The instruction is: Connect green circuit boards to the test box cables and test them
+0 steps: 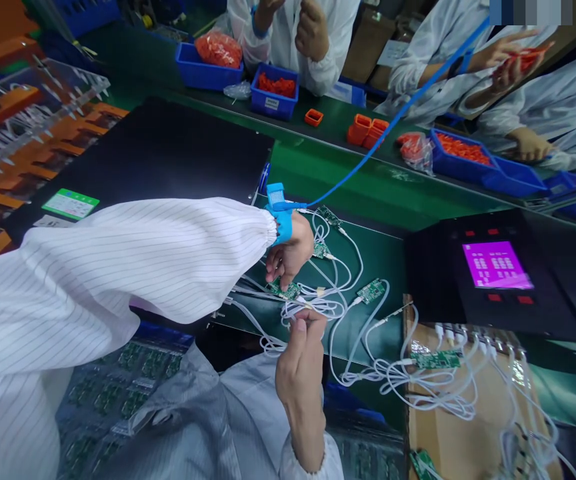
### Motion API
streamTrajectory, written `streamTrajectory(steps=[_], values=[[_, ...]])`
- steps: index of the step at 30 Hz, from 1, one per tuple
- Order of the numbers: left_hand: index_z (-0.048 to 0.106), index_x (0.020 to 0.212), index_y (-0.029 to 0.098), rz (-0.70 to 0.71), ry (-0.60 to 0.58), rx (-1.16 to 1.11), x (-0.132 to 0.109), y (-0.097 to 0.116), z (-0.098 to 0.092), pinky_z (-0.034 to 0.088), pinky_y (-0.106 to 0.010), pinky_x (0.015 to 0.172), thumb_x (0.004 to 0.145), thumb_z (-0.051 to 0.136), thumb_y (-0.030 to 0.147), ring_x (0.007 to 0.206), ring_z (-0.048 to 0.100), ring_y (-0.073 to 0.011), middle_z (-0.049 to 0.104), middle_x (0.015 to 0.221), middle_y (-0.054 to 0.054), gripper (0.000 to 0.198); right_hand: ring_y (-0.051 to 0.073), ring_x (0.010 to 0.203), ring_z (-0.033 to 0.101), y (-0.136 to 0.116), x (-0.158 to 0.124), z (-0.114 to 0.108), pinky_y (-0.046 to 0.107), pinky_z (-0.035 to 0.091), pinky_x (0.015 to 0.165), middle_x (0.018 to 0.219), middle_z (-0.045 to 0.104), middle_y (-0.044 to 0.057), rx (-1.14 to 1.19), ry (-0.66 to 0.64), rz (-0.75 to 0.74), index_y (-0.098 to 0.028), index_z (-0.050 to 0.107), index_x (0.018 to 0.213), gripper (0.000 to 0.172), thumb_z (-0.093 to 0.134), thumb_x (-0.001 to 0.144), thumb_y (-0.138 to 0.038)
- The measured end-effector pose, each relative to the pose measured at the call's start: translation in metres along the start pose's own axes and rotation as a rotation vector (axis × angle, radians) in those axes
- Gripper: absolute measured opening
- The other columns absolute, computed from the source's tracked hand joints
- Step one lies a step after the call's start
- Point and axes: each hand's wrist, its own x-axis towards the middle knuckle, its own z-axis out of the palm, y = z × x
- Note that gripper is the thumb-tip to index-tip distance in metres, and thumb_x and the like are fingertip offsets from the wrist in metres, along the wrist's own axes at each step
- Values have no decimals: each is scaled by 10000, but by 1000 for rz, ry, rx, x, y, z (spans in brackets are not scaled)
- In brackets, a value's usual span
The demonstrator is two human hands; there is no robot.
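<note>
Starting far left with an orange rack (5, 50), then passing a flat black case (178, 153) with a green label (71, 203). Next along, wearing a blue wristband (283, 223) and resting the left hand (288, 257) on a small green circuit board (285, 291), sitting on the green worktop (388, 267) just right of the case, in among cables. Not managing to tell about the left grip: curling fingers over, touching the board, maybe only steadying. Slightly further right, seemingly pinching a white cable (295, 308) between thumb and forefinger of the right hand (301, 360), just below the board

Guessing at a light, stiff, pretty fragile board, so favouring a hold by the bare edges and staying off the chips. Expecting a soft, springy, easily tangled cable, so favouring the plug end over the cord

Finishing right on a black box (438, 267) with a magenta screen (498, 265), beside some cardboard (463, 440). Counting left to right: one label, one wristband, two hands, at least four boards on the worktop, two more boards (435, 360) over the cardboard, one screen, four red buttons (495, 298); giving up on counting cables
</note>
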Motion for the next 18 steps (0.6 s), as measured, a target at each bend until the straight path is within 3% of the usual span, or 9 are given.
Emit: streamTrajectory(steps=[3,6,8,11,15,18], values=[[705,586,41,-15,24,17,-1,2,1,603,-375,793,680,891,63,749,728,-277,741,680,-188,209,150,832,637,0,4,8,285,535,744,921,630,44,-77,53,-179,-198,568,1035,138,438,1082,-199],[689,575,41,-17,33,62,0,3,2,596,-345,778,752,840,65,733,732,-259,743,690,-188,234,154,963,648,-1,7,16,305,561,853,1006,642,64,-93,133,-311,-186,624,1137,161,515,1047,-109],[687,585,46,-20,4,82,1,3,2,594,-307,734,798,806,78,691,719,-224,751,698,-181,247,155,961,647,-1,8,21,310,571,848,1003,642,65,-102,174,-357,-182,642,1175,199,552,1027,-83],[695,597,47,-25,-38,63,4,2,1,604,-291,684,755,845,82,665,718,-224,757,695,-177,221,159,949,654,-1,9,25,318,584,829,997,647,69,-98,196,-389,-176,652,1187,234,590,998,-52],[722,633,37,-42,-25,-47,4,3,0,644,-404,798,634,921,62,780,774,-329,760,710,-203,201,157,923,667,-2,11,28,315,593,806,973,662,69,-84,214,-406,-167,658,1147,224,620,972,-33],[697,597,53,-20,-45,-27,2,4,0,635,-416,882,677,909,93,856,786,-329,768,730,-208,231,161,915,675,-3,14,29,309,595,792,955,670,69,-101,248,-420,-166,659,1110,204,645,955,-34]])
